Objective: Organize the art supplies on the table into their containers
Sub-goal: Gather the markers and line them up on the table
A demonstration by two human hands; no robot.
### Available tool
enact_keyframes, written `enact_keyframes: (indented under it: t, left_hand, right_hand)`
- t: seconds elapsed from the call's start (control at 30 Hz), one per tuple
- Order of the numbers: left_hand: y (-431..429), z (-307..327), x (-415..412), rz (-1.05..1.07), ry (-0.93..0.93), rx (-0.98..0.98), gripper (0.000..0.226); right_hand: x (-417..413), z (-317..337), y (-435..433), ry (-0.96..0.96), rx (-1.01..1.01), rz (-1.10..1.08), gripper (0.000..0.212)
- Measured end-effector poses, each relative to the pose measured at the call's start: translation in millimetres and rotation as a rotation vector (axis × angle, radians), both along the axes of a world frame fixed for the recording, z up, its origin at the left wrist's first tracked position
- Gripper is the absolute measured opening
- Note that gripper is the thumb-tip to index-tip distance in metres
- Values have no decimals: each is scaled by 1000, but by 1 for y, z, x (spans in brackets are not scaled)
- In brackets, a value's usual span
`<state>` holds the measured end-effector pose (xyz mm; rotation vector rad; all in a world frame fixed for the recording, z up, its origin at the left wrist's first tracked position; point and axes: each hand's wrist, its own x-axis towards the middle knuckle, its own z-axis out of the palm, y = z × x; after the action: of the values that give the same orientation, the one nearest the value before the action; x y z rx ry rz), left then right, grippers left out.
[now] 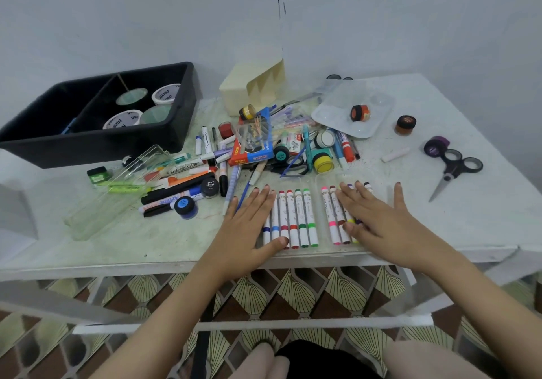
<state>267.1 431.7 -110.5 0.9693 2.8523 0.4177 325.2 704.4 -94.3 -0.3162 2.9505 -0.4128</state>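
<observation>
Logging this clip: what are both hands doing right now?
Left hand: open, fingers flat on the left row of markers.
Right hand: open, fingers flat on the right row of markers.

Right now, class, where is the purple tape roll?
In the head view, the purple tape roll lies on the right side of the table, beside the black scissors, right of an orange paint pot.

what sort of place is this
Probably a home craft corner: a worn white table against a bare pale wall, patterned brown-and-cream floor tiles underneath, and jumbled marker pens beside a black plastic storage bin.
</observation>
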Motion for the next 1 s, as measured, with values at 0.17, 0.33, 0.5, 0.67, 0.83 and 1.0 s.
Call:
enact_keyframes:
  t: [0.17, 0.33, 0.5, 0.67, 0.83, 1.0]
  left_hand:
    - [1, -1, 3, 9, 25, 46, 88]
    - [1, -2, 3, 15, 52, 116, 86]
    - [3, -3, 4, 24, 63, 178, 87]
    - [3, -6, 3, 67, 86, 238, 86]
    - [2, -6, 3, 86, 88, 236, 86]
    - [1, -6, 5, 91, 106, 254, 83]
  right_hand:
    - [0, 0, 2, 30, 51, -21, 85]
    - [-2, 1, 10, 22, -53, 40, 83]
    - [2, 1, 35, 43, -274, -4, 78]
    - [6, 2, 48, 31, -357, -40, 87]
    - [7, 1, 47, 5, -330, -40, 81]
    - [13, -6, 46, 92, -103, -106, 100]
